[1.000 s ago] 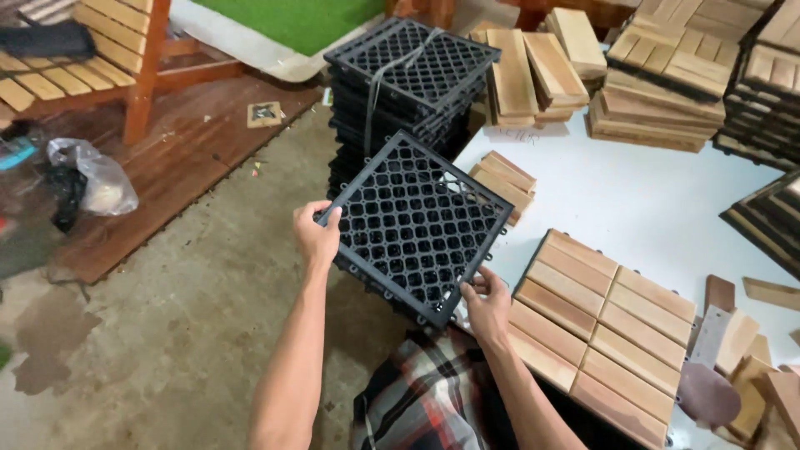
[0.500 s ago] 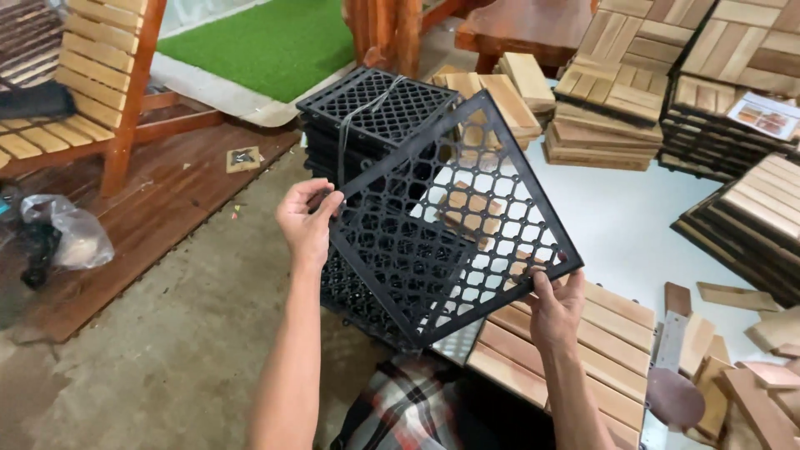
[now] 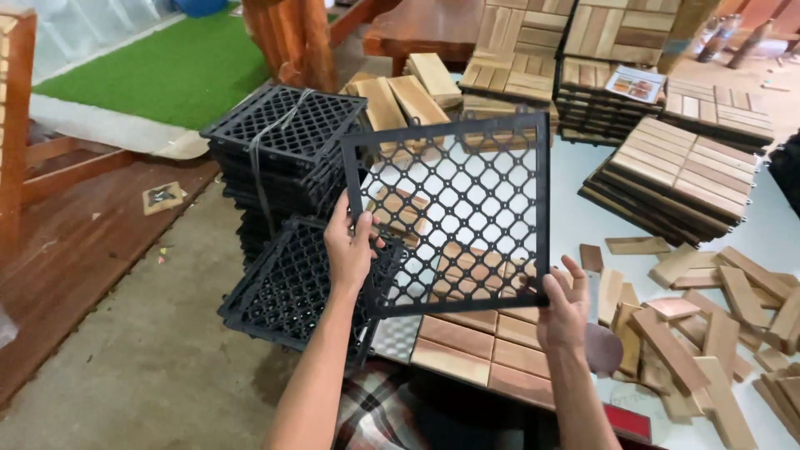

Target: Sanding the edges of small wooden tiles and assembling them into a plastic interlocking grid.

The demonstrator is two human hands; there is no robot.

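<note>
I hold a black square plastic grid tile (image 3: 454, 212) upright in front of me, over the edge of a white table. My left hand (image 3: 350, 246) grips its left edge. My right hand (image 3: 565, 307) grips its lower right corner. Through the lattice I see wooden slats behind it. Below it on the table lies a finished wooden slat tile (image 3: 479, 346). Left of my left hand stands a stack of black grid tiles (image 3: 279, 146) tied with a strap, with a lower stack of black grid tiles (image 3: 287, 292) beside it.
Loose wooden slats (image 3: 708, 317) lie scattered on the white table (image 3: 583, 221) at right. Stacks of finished wooden tiles (image 3: 679, 162) fill the back. A concrete floor (image 3: 133, 358) and a wooden deck (image 3: 75, 242) lie left, with a green mat (image 3: 167, 71) beyond.
The grid tile has been raised and swung right from above the black stacks to over the table, turning to face me squarely. Both hands stayed on it. My view moved right.
</note>
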